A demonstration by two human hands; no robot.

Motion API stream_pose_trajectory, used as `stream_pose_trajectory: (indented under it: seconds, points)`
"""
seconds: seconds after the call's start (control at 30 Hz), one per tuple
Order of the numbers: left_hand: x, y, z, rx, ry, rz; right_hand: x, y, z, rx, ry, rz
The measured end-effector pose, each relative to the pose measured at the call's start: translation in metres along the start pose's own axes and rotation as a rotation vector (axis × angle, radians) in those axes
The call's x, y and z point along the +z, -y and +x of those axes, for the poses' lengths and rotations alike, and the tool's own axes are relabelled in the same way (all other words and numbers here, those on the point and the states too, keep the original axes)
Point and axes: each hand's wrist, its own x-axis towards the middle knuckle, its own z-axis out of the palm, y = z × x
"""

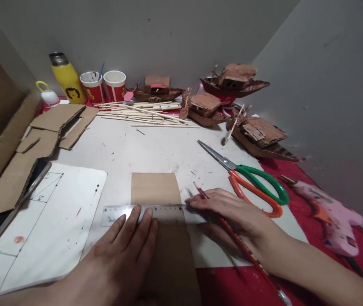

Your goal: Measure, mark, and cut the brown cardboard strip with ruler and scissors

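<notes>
My left hand (127, 244) lies flat with its fingers stretched out, pressing a clear ruler (168, 209) down across a strip of brown cardboard (156, 187). The strip's far end shows beyond the ruler, and its near part runs towards me in shadow. Between the fingers of my right hand (232, 216) is a slim red and dark pencil (243, 246), its tip up and left, just right of the cardboard. My right fingertips are close to the ruler's right end; whether they touch it I cannot tell.
Scissors (229, 163) with green and orange handles lie beyond my right hand, left of a pink glue gun (327, 212). Model boats (260, 131), thin sticks (146, 111), paper cups (115, 85) and a yellow bottle (67, 80) stand behind. Cardboard pieces (46, 127) and a drawn sheet (63, 212) lie left.
</notes>
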Motion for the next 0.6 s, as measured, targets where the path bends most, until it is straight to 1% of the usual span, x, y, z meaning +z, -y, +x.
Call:
stream_pose_trajectory:
  seconds: [0.1,0.13,0.17,0.23,0.27,0.3,0.37,0.4,0.5,0.6]
  points:
    - [0.007,-0.003,-0.001,-0.035,0.053,-0.031,-0.011,0.018,0.008,0.090,-0.111,0.001]
    - [0.008,-0.003,0.000,-0.041,0.076,-0.045,-0.014,0.024,0.014,0.116,-0.127,0.015]
    - [0.008,-0.004,0.001,-0.043,0.093,-0.060,-0.016,0.030,0.021,0.132,-0.116,0.044]
    - [0.007,-0.003,0.003,-0.052,0.109,-0.079,-0.016,0.038,0.038,0.117,-0.042,0.137]
    - [0.006,-0.003,0.003,-0.049,0.105,-0.078,-0.013,0.039,0.047,0.118,0.021,0.192]
    - [0.005,-0.002,0.004,-0.042,0.096,-0.070,-0.008,0.039,0.055,0.116,0.054,0.247]
    - [0.004,-0.002,0.004,-0.023,0.070,-0.039,0.006,0.035,0.068,0.162,0.081,0.382]
    - [0.004,-0.003,0.004,-0.014,0.056,-0.021,0.014,0.032,0.073,0.197,0.067,0.464]
    - [0.006,-0.004,0.002,-0.007,0.041,0.019,0.036,0.024,0.079,0.369,0.033,0.712]
    - [0.008,-0.005,0.001,0.001,0.068,0.030,0.046,0.021,0.082,0.481,0.026,0.853]
